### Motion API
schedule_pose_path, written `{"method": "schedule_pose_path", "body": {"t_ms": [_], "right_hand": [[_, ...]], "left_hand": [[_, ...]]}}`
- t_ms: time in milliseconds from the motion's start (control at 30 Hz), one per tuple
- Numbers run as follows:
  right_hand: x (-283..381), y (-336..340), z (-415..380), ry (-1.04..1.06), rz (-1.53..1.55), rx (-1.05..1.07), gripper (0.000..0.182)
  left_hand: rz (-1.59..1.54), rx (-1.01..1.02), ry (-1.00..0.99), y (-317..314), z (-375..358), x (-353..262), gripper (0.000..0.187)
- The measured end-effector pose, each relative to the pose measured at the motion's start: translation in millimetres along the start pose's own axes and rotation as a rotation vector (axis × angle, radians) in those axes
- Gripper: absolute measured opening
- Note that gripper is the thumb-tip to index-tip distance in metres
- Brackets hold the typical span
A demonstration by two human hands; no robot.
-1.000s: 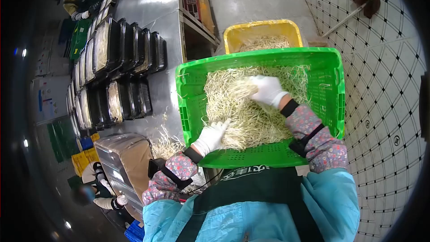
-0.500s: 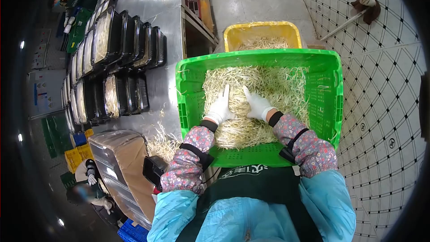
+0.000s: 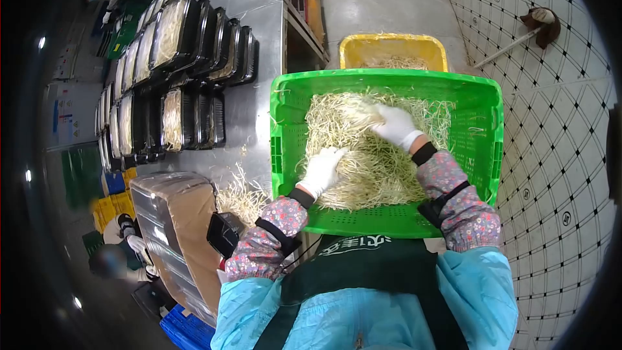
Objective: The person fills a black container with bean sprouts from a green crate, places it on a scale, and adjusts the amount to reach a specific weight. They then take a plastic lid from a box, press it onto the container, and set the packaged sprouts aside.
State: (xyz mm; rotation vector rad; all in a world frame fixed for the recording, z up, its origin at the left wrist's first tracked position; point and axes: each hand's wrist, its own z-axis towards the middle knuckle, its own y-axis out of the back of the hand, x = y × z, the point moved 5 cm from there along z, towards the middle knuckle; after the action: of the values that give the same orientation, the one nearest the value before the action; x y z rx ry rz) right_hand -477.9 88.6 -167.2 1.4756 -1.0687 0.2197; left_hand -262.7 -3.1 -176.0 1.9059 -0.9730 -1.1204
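Observation:
A green plastic crate [image 3: 386,76] in front of me holds a thick heap of pale bean sprouts [image 3: 379,178]. My right hand [image 3: 396,128], in a white glove, is closed on a bunch of sprouts at the far side of the heap, and that bunch is slightly blurred. Nearer to me on the left, my gloved left hand [image 3: 322,172] has its fingers curled into the sprouts; the fingertips are partly hidden among the strands.
A yellow bin [image 3: 394,40] with sprouts stands behind the crate. On the steel table [image 3: 249,23] are stacked black trays [image 3: 175,35] of sprouts, loose sprouts [image 3: 241,198] and a cardboard box [image 3: 184,233]. Co-workers [image 3: 129,246] are at the left. A mop-like tool [image 3: 541,24] lies right.
My hands were side by side over the heap with fingers stretched out. The right has moved away and right, closing on sprouts; the left has come nearer to me and curled.

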Motion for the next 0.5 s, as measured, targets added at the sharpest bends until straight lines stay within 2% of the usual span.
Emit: {"method": "schedule_pose_path", "body": {"t_ms": [33,67,100,167,200,233,300,333,367,400,433,500], "right_hand": [[7.7,-25.8,4.1,0.075,0.008,0.051,0.037],[9.0,-61.2,6.0,0.180,-0.106,0.223,0.057],[16.7,-78.5,-2.5,0.193,-0.186,0.396,0.079],[19.0,-96.3,-6.2,0.168,-0.200,0.491,0.092],[16.4,-98.1,-2.5,0.179,-0.205,0.500,0.092],[17.2,-91.9,4.5,0.175,-0.236,0.475,0.095],[21.8,-89.8,17.6,0.173,-0.270,0.453,0.097],[24.8,-88.5,26.6,0.159,-0.182,0.377,0.099],[25.9,-91.8,33.9,0.149,-0.094,0.302,0.100],[32.9,-101.8,35.0,0.203,-0.091,0.232,0.102],[42.5,-106.3,29.2,0.215,-0.097,0.240,0.102],[69.1,-115.0,6.2,0.190,-0.236,0.472,0.107]], "left_hand": [[-0.081,-0.068,-0.043,10.3,-3.2,-8.3,0.071],[-0.183,-0.057,-0.030,-6.2,-4.6,5.6,0.084],[-0.180,-0.065,-0.020,-9.9,-11.4,11.3,0.084],[-0.122,-0.025,0.133,-2.7,-27.6,19.1,0.080],[-0.244,-0.046,0.160,2.9,-39.6,22.8,0.070],[-0.250,-0.052,0.174,15.8,-52.0,21.1,0.070],[-0.623,-0.116,0.211,35.6,-72.7,20.9,0.059],[-0.545,-0.267,0.142,47.5,-81.8,16.7,0.045],[-0.550,-0.281,0.149,59.2,-90.5,10.5,0.045],[-0.713,-0.293,0.245,69.1,-102.7,8.5,0.041],[-0.874,-0.303,0.340,77.3,-115.8,7.2,0.037],[-0.863,-0.483,0.309,97.2,-147.9,9.8,0.030]]}}
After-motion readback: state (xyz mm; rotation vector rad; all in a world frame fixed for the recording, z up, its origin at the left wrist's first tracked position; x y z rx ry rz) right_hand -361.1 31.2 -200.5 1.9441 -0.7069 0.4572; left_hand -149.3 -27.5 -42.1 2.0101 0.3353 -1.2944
